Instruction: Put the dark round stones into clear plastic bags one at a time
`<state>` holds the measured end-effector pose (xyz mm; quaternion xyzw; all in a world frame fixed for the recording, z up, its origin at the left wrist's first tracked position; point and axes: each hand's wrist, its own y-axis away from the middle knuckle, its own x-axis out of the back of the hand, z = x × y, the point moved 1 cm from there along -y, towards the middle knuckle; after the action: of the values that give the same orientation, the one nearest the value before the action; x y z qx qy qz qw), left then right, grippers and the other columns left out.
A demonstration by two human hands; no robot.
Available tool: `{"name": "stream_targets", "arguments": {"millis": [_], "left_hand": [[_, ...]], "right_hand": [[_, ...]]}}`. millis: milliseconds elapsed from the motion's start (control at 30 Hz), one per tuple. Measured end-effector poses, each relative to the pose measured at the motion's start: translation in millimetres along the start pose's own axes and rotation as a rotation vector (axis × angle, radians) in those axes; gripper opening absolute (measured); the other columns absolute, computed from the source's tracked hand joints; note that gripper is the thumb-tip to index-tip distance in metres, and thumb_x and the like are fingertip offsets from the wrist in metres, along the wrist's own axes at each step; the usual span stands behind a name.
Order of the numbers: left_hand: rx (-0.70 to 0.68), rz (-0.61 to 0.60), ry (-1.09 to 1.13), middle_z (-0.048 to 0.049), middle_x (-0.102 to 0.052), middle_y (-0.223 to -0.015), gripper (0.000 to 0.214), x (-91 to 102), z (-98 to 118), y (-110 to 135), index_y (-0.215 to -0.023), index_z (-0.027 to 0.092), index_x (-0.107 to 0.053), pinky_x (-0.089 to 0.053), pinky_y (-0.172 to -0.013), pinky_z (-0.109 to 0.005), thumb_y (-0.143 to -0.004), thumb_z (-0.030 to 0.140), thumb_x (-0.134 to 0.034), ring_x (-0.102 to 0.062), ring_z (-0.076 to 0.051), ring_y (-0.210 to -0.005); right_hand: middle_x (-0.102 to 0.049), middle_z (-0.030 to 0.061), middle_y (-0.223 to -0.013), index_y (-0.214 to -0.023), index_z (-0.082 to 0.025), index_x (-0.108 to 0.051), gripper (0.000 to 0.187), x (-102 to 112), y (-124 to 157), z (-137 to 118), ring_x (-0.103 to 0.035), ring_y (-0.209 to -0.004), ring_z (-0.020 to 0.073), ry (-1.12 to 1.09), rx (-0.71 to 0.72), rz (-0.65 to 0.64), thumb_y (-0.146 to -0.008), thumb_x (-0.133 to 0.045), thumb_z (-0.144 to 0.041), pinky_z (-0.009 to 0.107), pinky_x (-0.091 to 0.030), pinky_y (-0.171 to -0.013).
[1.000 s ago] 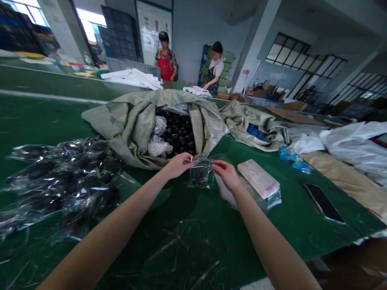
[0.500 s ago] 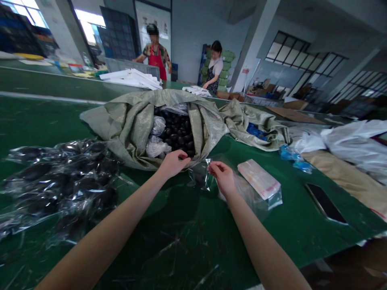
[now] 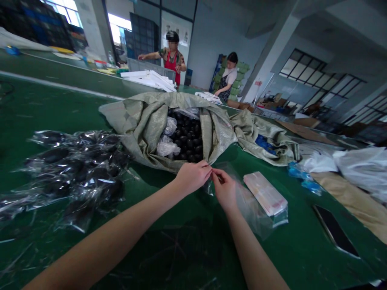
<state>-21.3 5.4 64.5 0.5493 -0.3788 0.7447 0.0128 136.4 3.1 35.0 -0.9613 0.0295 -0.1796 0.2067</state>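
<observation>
In this factory workshop, a long green table (image 3: 36, 108) fills my view. My left hand (image 3: 192, 177) and right hand (image 3: 223, 189) sit close together, each pinching the top edge of a clear plastic bag (image 3: 250, 211) just above the table. Just beside the bag lies a stack of flat packets (image 3: 265, 193). Ahead, a woven sack (image 3: 145, 129) lies open around black balls (image 3: 189, 141), with bagged black items (image 3: 75, 173) to my left.
</observation>
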Motion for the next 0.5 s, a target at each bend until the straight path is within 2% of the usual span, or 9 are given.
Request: {"name": "stream_targets", "arguments": {"millis": [200,500], "left_hand": [[-0.021,0.022,-0.080,-0.0070,-0.067,-0.089,0.027,-3.5,2.1,2.7,-0.090,0.016,-0.068,-0.040,-0.050,-0.027,-0.094,0.027,-0.044,-0.063,-0.016,-0.063],[0.009,0.045,-0.067,-0.0052,-0.066,-0.088,0.023,1.4,2.0,0.7,-0.085,0.017,-0.065,-0.035,-0.048,-0.027,-0.092,0.027,-0.046,-0.060,-0.014,-0.060]], "right_hand": [[-0.072,0.0072,-0.092,-0.093,-0.021,-0.071,0.019,-0.4,2.3,-4.6,-0.066,-0.086,0.0213,0.134,0.124,-0.016,-0.088,-0.055,-0.029,0.034,-0.054,-0.077],[-0.072,0.0061,-0.090,-0.091,-0.022,-0.072,0.017,-1.5,3.6,-5.4,-0.067,-0.083,0.0208,0.126,0.117,-0.025,-0.087,-0.057,-0.030,0.034,-0.054,-0.076]]}}
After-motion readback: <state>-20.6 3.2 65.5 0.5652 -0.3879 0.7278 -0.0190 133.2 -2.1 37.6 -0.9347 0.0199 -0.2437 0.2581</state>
